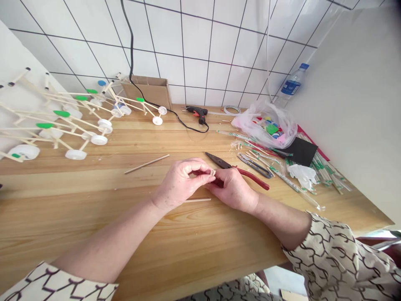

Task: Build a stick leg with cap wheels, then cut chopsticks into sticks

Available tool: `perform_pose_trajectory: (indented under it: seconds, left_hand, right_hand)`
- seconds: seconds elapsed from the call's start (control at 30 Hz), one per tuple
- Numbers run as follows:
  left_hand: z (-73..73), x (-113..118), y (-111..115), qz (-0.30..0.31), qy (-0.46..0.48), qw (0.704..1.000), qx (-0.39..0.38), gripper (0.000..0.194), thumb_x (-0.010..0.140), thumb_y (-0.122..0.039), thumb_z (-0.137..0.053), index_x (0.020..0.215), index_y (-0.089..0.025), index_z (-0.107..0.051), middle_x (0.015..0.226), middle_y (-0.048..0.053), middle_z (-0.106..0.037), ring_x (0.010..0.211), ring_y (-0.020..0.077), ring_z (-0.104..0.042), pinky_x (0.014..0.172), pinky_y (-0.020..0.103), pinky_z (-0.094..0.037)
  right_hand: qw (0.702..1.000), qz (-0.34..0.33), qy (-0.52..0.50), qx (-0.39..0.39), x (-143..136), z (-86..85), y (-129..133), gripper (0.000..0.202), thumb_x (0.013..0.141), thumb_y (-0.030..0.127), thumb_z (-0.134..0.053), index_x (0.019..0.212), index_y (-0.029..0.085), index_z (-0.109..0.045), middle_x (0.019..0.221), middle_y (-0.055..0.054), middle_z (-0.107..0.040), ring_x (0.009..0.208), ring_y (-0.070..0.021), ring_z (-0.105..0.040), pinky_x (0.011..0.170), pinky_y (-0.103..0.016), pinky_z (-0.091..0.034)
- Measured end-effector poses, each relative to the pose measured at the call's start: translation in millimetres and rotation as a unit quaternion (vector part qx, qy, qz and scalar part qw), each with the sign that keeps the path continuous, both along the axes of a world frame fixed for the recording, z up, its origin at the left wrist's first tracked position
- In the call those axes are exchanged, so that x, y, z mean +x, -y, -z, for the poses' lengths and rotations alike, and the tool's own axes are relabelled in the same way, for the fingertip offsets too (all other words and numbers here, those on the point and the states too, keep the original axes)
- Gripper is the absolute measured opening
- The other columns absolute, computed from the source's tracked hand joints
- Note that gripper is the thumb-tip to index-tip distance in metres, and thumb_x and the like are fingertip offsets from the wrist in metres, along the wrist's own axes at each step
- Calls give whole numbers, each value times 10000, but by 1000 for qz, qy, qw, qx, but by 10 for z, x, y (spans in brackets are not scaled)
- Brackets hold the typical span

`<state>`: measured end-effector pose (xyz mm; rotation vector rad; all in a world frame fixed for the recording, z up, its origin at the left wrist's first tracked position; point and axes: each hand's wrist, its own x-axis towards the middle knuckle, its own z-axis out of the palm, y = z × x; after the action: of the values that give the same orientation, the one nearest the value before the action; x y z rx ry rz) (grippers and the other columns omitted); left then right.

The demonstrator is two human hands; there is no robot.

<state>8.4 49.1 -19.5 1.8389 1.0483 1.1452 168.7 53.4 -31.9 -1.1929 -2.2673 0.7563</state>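
While the bare left hand (179, 183) pinches a small, pale, wood-coloured piece (213, 172) between thumb and fingers above the light-brown wooden table (140, 246), the bare right hand (234, 190) meets it there, fingers curled; whether they grip the piece, I cannot tell. Red-handled, dark-nosed metal pliers (253, 177) lie just beyond the right hand.

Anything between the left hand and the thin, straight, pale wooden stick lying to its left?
Nothing visible: only light-brown wooden tabletop separates the left hand from the thin, straight, pale wooden stick. Its fingertips are busy, though, pinching a small pale piece beside the right hand's fingertips.
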Motion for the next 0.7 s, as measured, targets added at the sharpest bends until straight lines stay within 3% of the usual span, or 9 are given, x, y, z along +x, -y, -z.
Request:
perform_pose_trajectory:
  seconds: [0.33,0.5,0.7]
  left_hand:
    - [-41,5,14,-8,-10,1000,6,63,705,-159,-634,641,-165,-635,690,5,-644,649,124,-580,619,225,-475]
    - [-49,-12,15,-20,-26,999,21,67,710,-165,-631,644,-173,-636,688,2,-656,647,127,-589,614,222,-475]
    - [-24,-13,8,-18,-14,1000,17,69,720,-151,-618,657,-158,-647,704,13,-661,665,132,-599,628,222,-476]
  right_hand:
    - [1000,-4,-2,-21,-11,-61,-23,160,745,130,-550,588,136,-517,538,38,-475,508,-71,-399,499,-187,-337]
    - [1000,-18,-15,-9,-5,-2,-20,73,763,157,-549,707,131,-587,604,20,-542,541,-84,-440,538,-195,-375]
    - [999,-23,-36,9,-26,24,-18,129,788,185,-506,718,122,-594,589,16,-526,528,-83,-423,515,-190,-360]
